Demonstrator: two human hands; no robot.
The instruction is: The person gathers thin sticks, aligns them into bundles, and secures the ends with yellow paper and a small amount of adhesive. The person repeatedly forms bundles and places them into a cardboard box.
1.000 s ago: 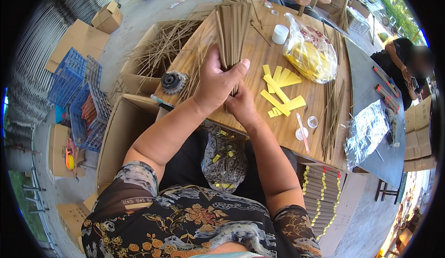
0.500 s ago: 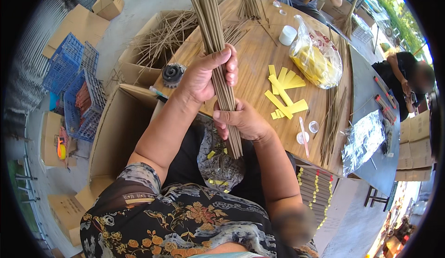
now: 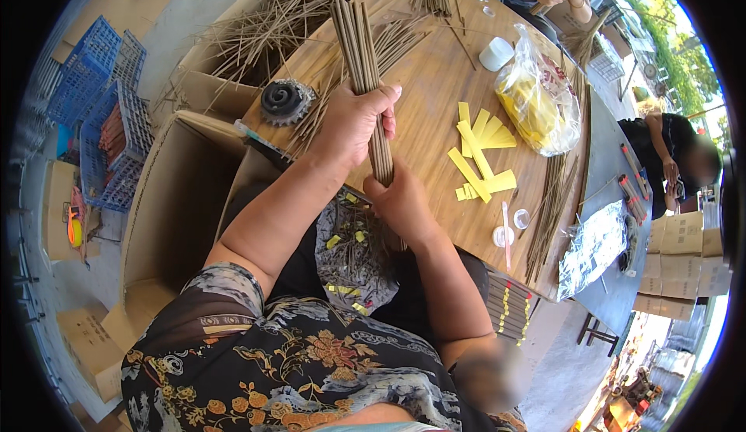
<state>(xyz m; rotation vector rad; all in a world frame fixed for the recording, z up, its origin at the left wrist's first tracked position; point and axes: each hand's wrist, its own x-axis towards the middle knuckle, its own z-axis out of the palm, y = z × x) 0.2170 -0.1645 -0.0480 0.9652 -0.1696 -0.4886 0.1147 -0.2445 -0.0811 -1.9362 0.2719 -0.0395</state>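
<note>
My left hand (image 3: 356, 123) is closed around the middle of an upright, slightly tilted bundle of thin brown incense sticks (image 3: 357, 40). Lower down, my right hand (image 3: 402, 205) grips the same bundle, hiding part of its bottom end. The upper ends spread a little above my left hand. Loose incense sticks (image 3: 400, 42) lie on the wooden table (image 3: 435, 82) behind the bundle. To the right of my hands are flat yellow paper strips (image 3: 472, 174). Near them sit a small dish of white paste (image 3: 503, 237) and a narrow pinkish stick (image 3: 507, 216).
Left of me stand an open cardboard box (image 3: 167, 207), blue plastic crates (image 3: 87, 71) and a box of sticks (image 3: 221, 78). A black coiled object (image 3: 286, 102), white jar (image 3: 496, 54) and clear bag of yellow strips (image 3: 536, 109) rest on the table. Two people work beyond it.
The view has shifted, so surroundings on the left appear higher and farther left. Both hands still hold the bundle; its top sits slightly lower in view, and my right hand's fingers have turned around it.
</note>
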